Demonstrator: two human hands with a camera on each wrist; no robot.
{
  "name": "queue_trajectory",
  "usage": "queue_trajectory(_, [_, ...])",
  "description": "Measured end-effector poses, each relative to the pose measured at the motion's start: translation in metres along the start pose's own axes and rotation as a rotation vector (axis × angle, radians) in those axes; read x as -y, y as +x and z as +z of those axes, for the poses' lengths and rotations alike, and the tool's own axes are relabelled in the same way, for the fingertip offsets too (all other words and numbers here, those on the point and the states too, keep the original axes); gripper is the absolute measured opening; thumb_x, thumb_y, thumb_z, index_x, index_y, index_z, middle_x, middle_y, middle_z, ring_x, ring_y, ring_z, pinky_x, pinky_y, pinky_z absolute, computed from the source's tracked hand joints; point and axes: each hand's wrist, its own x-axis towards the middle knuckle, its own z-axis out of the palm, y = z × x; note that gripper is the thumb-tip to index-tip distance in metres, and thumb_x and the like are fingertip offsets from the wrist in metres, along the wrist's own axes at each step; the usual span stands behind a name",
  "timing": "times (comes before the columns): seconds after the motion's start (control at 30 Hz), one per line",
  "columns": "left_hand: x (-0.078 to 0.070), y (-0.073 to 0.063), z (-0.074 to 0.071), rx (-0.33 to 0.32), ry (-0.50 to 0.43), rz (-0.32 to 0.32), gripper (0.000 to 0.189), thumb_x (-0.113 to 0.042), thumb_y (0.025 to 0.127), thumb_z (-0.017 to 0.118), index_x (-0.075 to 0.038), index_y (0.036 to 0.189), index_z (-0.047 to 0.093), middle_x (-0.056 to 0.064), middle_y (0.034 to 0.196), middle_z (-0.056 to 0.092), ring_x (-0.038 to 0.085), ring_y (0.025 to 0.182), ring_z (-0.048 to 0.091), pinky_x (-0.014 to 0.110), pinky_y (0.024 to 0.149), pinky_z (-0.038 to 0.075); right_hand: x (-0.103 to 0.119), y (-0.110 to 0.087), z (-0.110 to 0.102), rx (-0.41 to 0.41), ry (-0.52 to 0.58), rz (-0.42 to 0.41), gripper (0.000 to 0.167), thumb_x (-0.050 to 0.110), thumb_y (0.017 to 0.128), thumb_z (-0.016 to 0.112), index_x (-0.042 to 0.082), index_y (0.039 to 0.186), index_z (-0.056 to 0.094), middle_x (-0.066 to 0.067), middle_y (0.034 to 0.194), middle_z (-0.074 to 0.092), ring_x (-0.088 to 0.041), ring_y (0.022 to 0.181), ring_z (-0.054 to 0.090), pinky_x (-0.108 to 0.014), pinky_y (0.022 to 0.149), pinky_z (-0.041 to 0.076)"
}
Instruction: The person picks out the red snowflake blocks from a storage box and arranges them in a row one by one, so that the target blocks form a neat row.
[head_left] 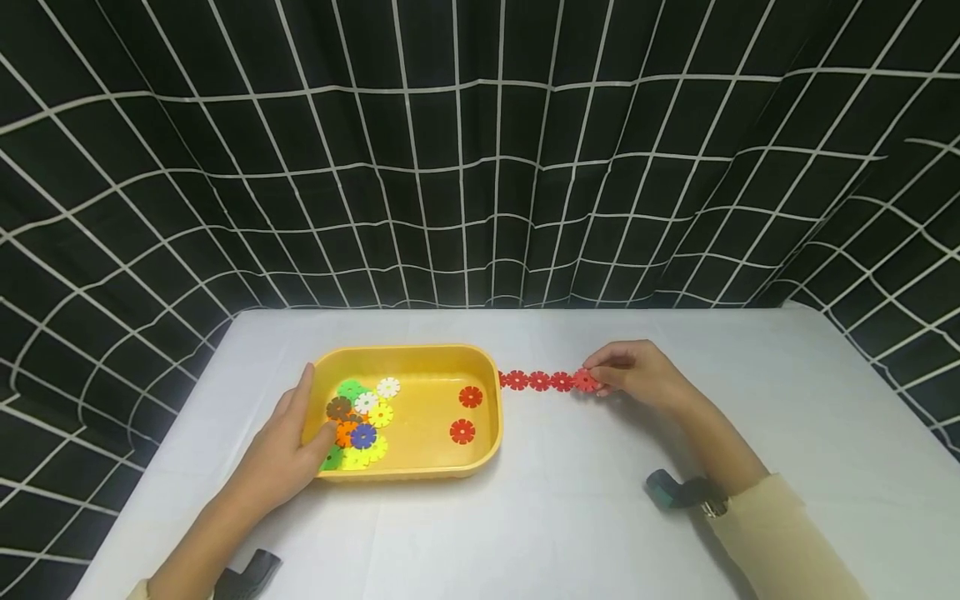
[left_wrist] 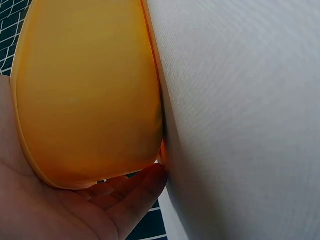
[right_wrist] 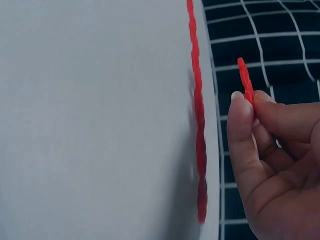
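Note:
In the head view my left hand [head_left: 279, 454] grips the left end of a yellow plastic tray [head_left: 420, 472], the thumb over its rim. The left wrist view shows the fingers along the outer wall of the tray [left_wrist: 90, 100]. My right hand [head_left: 637, 372] pinches a red snowflake disc [head_left: 586, 380] between thumb and fingertips. The right wrist view has this snowflake disc [right_wrist: 244, 75] raised above the table, apart from the row below. That row of red snowflake discs [head_left: 538, 381] runs along the table from the tray's right side toward my right hand.
Inside the tray, two loose red snowflake discs [head_left: 462, 431] lie at the right. A pile of green, yellow, white, orange, brown and blue discs [head_left: 363, 435] fills the left part. Behind the white table [head_left: 525, 533] hangs a black curtain with a white grid [head_left: 480, 192].

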Motion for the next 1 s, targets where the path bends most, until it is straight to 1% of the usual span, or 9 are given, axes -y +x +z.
queue_trajectory(0.1, [0.0,0.0,0.0,0.0,0.0,0.003,0.087,-0.02,0.096,0.057,-0.005,0.161,0.001,0.029,0.153,0.03,0.048,0.133,0.04,0.066,0.107,0.032,-0.008,-0.003,-0.009,-0.008,-0.012,0.017,0.021,0.007,0.094,0.068,-0.003,0.112,0.071,-0.014,0.099,0.073,-0.027,0.078,0.07,-0.031,0.07,0.059])
queue_trajectory(0.2, [-0.001,0.001,0.0,-0.003,0.004,0.006,0.087,-0.02,0.096,0.057,-0.004,0.161,0.002,0.029,0.153,0.03,0.048,0.133,0.04,0.066,0.107,0.032,-0.017,-0.006,-0.018,-0.017,-0.007,0.036,0.023,0.007,0.095,0.067,-0.005,0.115,0.069,-0.016,0.1,0.072,-0.027,0.08,0.071,-0.029,0.074,0.059])
queue_trajectory(0.37, [-0.001,0.001,0.0,-0.004,0.002,0.007,0.087,-0.02,0.096,0.057,-0.005,0.161,0.002,0.029,0.153,0.03,0.048,0.133,0.04,0.066,0.107,0.032,-0.027,-0.011,-0.03,-0.05,-0.014,0.063,0.027,0.008,0.097,0.064,-0.008,0.119,0.066,-0.019,0.105,0.07,-0.026,0.084,0.072,-0.028,0.076,0.059])
queue_trajectory(0.53, [0.0,0.0,0.001,-0.003,-0.002,0.004,0.087,-0.02,0.096,0.057,-0.005,0.161,0.002,0.028,0.153,0.03,0.047,0.134,0.04,0.066,0.107,0.032,-0.034,-0.014,-0.037,-0.084,-0.083,0.084,0.027,0.01,0.097,0.065,-0.006,0.118,0.067,-0.019,0.108,0.07,-0.025,0.086,0.07,-0.026,0.075,0.058])
queue_trajectory(0.67, [0.0,0.0,0.001,-0.009,0.003,0.006,0.087,-0.02,0.096,0.057,-0.005,0.161,0.002,0.028,0.153,0.031,0.047,0.133,0.041,0.065,0.107,0.033,-0.037,-0.016,-0.042,-0.116,-0.162,0.097,0.026,0.011,0.097,0.063,-0.005,0.117,0.068,-0.017,0.105,0.071,-0.023,0.084,0.069,-0.023,0.072,0.057])
queue_trajectory(0.87, [0.0,0.0,0.0,-0.013,0.01,0.007,0.087,-0.019,0.095,0.057,-0.004,0.161,0.002,0.029,0.152,0.031,0.047,0.132,0.042,0.065,0.107,0.033,-0.041,-0.018,-0.048,-0.128,-0.2,0.118,0.027,0.012,0.098,0.061,-0.005,0.117,0.068,-0.016,0.103,0.071,-0.023,0.083,0.068,-0.024,0.071,0.056])
queue_trajectory(1.0, [0.0,0.0,0.0,-0.01,0.007,0.008,0.087,-0.02,0.096,0.057,-0.004,0.161,0.002,0.029,0.152,0.031,0.047,0.132,0.042,0.065,0.106,0.034,-0.044,-0.019,-0.053,-0.143,-0.216,0.118,0.027,0.012,0.097,0.061,-0.005,0.117,0.068,-0.016,0.103,0.072,-0.022,0.081,0.069,-0.024,0.07,0.056])
